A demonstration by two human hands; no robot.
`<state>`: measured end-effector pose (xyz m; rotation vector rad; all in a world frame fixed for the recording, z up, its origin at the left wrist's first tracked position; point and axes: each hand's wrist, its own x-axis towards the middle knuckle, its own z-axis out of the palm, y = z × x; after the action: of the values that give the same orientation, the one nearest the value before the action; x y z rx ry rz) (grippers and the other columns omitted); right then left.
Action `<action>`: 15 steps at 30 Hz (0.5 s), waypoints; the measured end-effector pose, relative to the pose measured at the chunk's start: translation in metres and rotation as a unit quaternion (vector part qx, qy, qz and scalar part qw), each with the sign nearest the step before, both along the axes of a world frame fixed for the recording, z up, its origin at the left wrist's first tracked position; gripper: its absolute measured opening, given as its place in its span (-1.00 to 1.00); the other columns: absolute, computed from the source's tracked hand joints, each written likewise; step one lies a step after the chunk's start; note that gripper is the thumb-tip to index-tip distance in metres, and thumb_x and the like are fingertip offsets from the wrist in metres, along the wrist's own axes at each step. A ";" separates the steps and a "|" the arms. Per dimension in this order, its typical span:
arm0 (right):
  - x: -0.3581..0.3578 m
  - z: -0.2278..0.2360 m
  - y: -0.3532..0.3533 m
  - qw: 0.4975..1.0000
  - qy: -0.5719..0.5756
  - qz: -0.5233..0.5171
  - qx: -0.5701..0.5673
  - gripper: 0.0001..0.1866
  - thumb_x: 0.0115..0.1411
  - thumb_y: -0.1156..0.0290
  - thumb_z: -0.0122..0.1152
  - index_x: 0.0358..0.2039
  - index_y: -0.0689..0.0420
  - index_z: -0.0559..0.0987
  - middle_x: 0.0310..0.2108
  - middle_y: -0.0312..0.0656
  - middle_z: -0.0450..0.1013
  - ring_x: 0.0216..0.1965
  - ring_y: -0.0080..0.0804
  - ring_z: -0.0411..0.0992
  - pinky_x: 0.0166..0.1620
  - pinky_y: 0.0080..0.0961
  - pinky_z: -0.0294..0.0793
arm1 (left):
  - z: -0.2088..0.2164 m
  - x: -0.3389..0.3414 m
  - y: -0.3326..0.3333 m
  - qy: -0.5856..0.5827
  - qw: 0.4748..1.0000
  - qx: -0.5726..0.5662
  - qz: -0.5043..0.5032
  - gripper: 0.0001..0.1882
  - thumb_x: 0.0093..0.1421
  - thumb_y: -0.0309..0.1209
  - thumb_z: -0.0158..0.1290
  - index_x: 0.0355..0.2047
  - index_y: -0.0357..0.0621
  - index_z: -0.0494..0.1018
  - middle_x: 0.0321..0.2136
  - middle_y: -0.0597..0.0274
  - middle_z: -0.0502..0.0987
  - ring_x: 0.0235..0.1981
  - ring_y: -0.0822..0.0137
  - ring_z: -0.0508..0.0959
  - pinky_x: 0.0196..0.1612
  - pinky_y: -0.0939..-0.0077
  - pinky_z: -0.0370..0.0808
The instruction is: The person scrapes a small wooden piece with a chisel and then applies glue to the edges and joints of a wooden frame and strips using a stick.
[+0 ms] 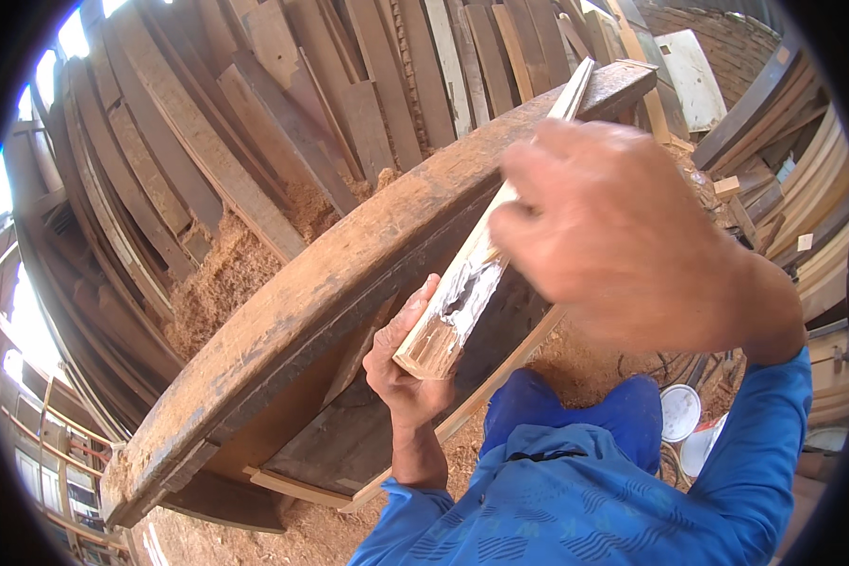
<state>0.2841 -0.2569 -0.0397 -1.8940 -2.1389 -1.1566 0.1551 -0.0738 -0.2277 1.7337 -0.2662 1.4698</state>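
My left hand is wrapped from below around the near end of a long, pale wooden strip. The strip slants away from me to the upper right, its far end passing over a workbench. Smeared along its upper face is a white paste, with a dark spot within the smear. Above the strip is my right hand, blurred by motion, its fingers curled in with the thumb close to the wood. Whatever those fingers may hold is hidden.
The long wooden workbench, dusted with sawdust, runs diagonally before me. Behind it lean many boards, with heaped wood shavings at their feet. Stacked timber lies at the right. A white round lid or tub sits on the floor near my legs.
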 end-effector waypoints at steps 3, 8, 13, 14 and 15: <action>-0.001 -0.004 -0.011 0.998 0.010 -0.005 0.067 -0.85 -0.10 0.40 0.21 -0.60 0.18 0.46 -0.51 -0.16 0.31 -0.40 -0.27 0.42 -0.41 -0.33 0.44 | -0.001 0.003 0.000 -0.011 1.000 -0.013 -0.011 -0.44 0.05 -0.57 0.36 0.06 -0.37 0.42 0.03 -0.35 0.54 0.14 -0.15 0.53 0.21 0.06 0.46; -0.001 -0.017 -0.002 0.992 0.056 0.082 0.072 -0.85 -0.06 0.40 0.24 -0.58 0.19 0.48 -0.51 -0.19 0.30 -0.41 -0.29 0.41 -0.43 -0.34 0.43 | 0.000 0.006 -0.006 -0.005 1.000 -0.020 -0.010 -0.43 0.04 -0.56 0.36 0.07 -0.37 0.43 0.04 -0.36 0.53 0.13 -0.13 0.54 0.21 0.06 0.45; 0.006 -0.010 -0.007 0.995 0.045 0.013 0.087 -0.79 0.06 0.38 0.30 -0.56 0.19 0.47 -0.52 -0.22 0.30 -0.43 -0.32 0.42 -0.42 -0.32 0.43 | 0.000 -0.004 -0.002 0.025 0.998 -0.061 0.006 -0.42 0.07 -0.50 0.37 0.08 -0.37 0.42 0.05 -0.38 0.52 0.15 -0.10 0.53 0.20 0.10 0.45; 0.001 -0.016 -0.006 0.992 0.092 0.061 0.055 -0.80 0.05 0.39 0.31 -0.56 0.19 0.48 -0.52 -0.21 0.30 -0.45 -0.31 0.41 -0.42 -0.31 0.41 | -0.003 0.002 0.000 -0.005 0.999 -0.045 -0.020 -0.43 0.09 -0.47 0.37 0.07 -0.38 0.42 0.05 -0.38 0.52 0.14 -0.10 0.54 0.20 0.12 0.45; 0.000 -0.019 -0.006 0.984 0.139 0.109 0.023 -0.81 0.04 0.40 0.32 -0.56 0.19 0.50 -0.53 -0.19 0.29 -0.47 -0.30 0.39 -0.42 -0.29 0.40 | -0.003 0.005 -0.002 -0.004 0.999 -0.046 -0.027 -0.43 0.09 -0.47 0.37 0.07 -0.38 0.42 0.05 -0.38 0.52 0.14 -0.10 0.54 0.20 0.12 0.45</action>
<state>0.2836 -0.2627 -0.0589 -1.6392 -2.0806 -0.8365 0.1602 -0.0755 -0.2305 1.6352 -0.2435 1.4297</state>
